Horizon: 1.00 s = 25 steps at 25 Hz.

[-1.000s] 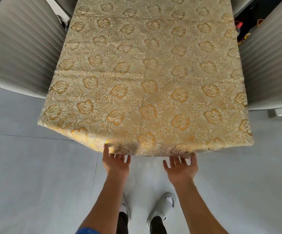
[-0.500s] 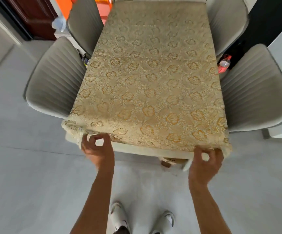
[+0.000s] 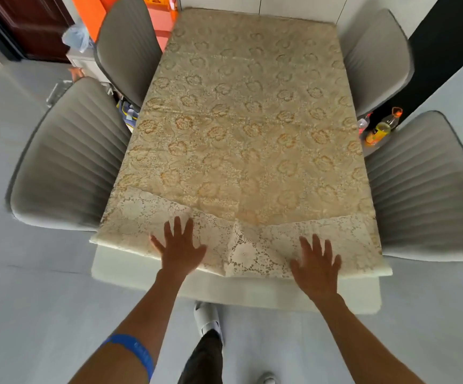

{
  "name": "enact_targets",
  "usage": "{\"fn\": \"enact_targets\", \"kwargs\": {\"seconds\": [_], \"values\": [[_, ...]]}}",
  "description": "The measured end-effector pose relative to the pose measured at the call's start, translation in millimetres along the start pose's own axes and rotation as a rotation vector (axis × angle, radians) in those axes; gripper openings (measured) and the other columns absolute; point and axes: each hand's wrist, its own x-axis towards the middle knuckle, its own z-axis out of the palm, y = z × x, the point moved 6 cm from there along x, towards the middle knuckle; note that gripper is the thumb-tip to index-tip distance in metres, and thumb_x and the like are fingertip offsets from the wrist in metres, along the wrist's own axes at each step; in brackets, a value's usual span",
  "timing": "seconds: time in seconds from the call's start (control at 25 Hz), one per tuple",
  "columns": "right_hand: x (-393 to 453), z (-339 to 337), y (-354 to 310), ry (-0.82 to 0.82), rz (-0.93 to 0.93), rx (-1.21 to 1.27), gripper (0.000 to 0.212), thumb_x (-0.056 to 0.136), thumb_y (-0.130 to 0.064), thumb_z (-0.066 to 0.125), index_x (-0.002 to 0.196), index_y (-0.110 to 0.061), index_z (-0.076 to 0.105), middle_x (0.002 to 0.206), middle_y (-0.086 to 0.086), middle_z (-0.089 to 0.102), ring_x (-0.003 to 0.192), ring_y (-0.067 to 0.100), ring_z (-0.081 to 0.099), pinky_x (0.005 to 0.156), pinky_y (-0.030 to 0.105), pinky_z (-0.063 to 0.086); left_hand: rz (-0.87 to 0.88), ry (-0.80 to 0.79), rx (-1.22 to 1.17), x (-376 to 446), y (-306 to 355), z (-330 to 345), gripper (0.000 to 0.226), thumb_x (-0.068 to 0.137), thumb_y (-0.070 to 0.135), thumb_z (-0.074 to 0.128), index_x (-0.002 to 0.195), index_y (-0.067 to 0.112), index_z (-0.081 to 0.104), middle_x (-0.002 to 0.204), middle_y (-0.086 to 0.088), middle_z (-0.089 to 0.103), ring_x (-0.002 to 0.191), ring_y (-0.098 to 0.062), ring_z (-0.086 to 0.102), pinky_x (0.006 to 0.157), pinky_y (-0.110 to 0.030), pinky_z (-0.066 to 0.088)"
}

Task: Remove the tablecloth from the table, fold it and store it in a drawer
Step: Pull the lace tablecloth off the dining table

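Tablecloth (image 3: 241, 128), cream-gold lace with a flower pattern, lay spread over the table (image 3: 147, 270), covering nearly all of the top. Its near edge was flipped back onto itself, so a paler lace strip lay on the cloth along the near end of the table, and a bare white band of tabletop showed in front of that strip. The strip ran slanted, wider at the table's near-left corner, with a crease near its middle.

Left hand (image 3: 179, 249) was flat on the folded strip, fingers straight and spread, palm down, gripping nothing. Right hand (image 3: 317, 263) did the same on the strip toward the table's right side, fingers splayed, pressing on the cloth, nothing held. Blue band (image 3: 136, 353) sat on the left forearm.

Four grey ribbed chairs stood at the table, two on each long side: near-left chair (image 3: 66, 159), far-left chair (image 3: 127, 48), near-right chair (image 3: 424, 187), far-right chair (image 3: 377, 59). Bottles (image 3: 380, 128) stood between the two right chairs, just beside the table's edge. Orange box (image 3: 91, 9) was beyond the table's far-left corner.
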Motion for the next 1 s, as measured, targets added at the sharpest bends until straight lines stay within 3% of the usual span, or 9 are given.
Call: {"fn": "enact_targets", "kwargs": {"seconds": [0.16,0.28,0.4,0.52,0.64,0.72,0.84,0.92,1.0], "values": [[31.0,11.7,-59.9,-0.046,-0.231,-0.034,0.062,0.096,-0.033,0.044,0.154,-0.028,0.022,0.165,0.001,0.015,0.151,0.029,0.012,0.119,0.054,0.017,0.115,0.035,0.055,35.4,-19.1,-6.9,0.067,0.094,0.03,0.047,0.154,0.023,0.017,0.163,-0.004,0.016,0.15,-0.025,0.01,0.119,-0.06,0.004],[59.7,7.1,-72.9,-0.101,-0.297,-0.103,0.075,0.093,-0.035,0.052,0.155,-0.031,0.011,0.166,0.0,0.0,0.152,0.027,0.008,0.12,0.054,0.014,0.331,0.002,0.143,70.5,-3.0,-23.1,0.069,0.09,0.019,0.054,0.152,0.025,0.023,0.161,-0.005,0.023,0.148,-0.023,0.021,0.12,-0.049,0.017],[83.6,-4.6,-65.0,-0.161,-0.344,-0.135,0.081,0.083,-0.048,0.065,0.151,-0.033,0.022,0.16,0.002,0.023,0.138,0.027,0.038,0.11,0.048,0.032,0.415,-0.006,0.271,94.2,14.2,-32.5,0.075,0.089,0.023,0.064,0.151,0.028,0.022,0.158,-0.007,0.024,0.143,-0.027,0.028,0.118,-0.051,0.021],[88.3,-8.8,-62.7,-0.186,-0.435,-0.093,0.059,0.081,-0.046,0.066,0.134,-0.033,0.044,0.129,-0.004,0.056,0.111,0.024,0.056,0.096,0.041,0.037,0.372,-0.117,0.33,107.3,14.7,-37.0,0.066,0.083,0.036,0.07,0.138,0.03,0.033,0.13,-0.002,0.056,0.12,-0.026,0.054,0.105,-0.049,0.032],[83.9,-12.5,-65.8,-0.067,-0.537,-0.126,0.031,0.078,-0.043,0.072,0.102,-0.027,0.061,0.103,-0.004,0.062,0.099,0.023,0.056,0.085,0.038,0.041,0.421,-0.081,0.394,104.4,13.5,-38.7,0.041,0.087,0.04,0.063,0.124,0.028,0.051,0.131,-0.001,0.051,0.121,-0.023,0.047,0.104,-0.043,0.035],[86.2,-14.4,-64.1,-0.057,-0.557,-0.108,0.025,0.079,-0.041,0.071,0.094,-0.024,0.061,0.101,-0.003,0.059,0.097,0.023,0.055,0.083,0.038,0.042,0.441,0.003,0.286,99.0,13.2,-38.3,0.053,0.084,0.034,0.066,0.133,0.026,0.048,0.142,-0.004,0.04,0.128,-0.025,0.042,0.105,-0.044,0.034],[95.2,-14.8,-58.2,-0.122,-0.534,-0.132,0.024,0.086,-0.039,0.061,0.102,-0.022,0.057,0.098,-0.003,0.064,0.095,0.025,0.058,0.084,0.04,0.04,0.389,-0.051,0.283,102.1,14.8,-39.9,0.072,0.084,0.035,0.069,0.145,0.027,0.032,0.141,-0.002,0.042,0.124,-0.024,0.048,0.1,-0.042,0.037],[99.4,-15.5,-50.7,-0.126,-0.53,-0.194,0.022,0.085,-0.038,0.062,0.101,-0.023,0.059,0.096,-0.003,0.065,0.094,0.025,0.058,0.084,0.043,0.04,0.338,-0.122,0.308,105.4,16.4,-40.1,0.06,0.088,0.033,0.064,0.14,0.027,0.035,0.135,0.001,0.052,0.12,-0.023,0.053,0.101,-0.041,0.034],[106.0,-20.2,-38.5,-0.115,-0.515,-0.239,0.017,0.088,-0.035,0.058,0.102,-0.027,0.063,0.104,-0.005,0.062,0.104,0.023,0.055,0.094,0.045,0.036,0.339,-0.074,0.346,102.5,17.6,-46.6,0.032,0.093,0.025,0.056,0.124,0.028,0.049,0.126,0.002,0.054,0.12,-0.022,0.052,0.102,-0.04,0.033]]}}
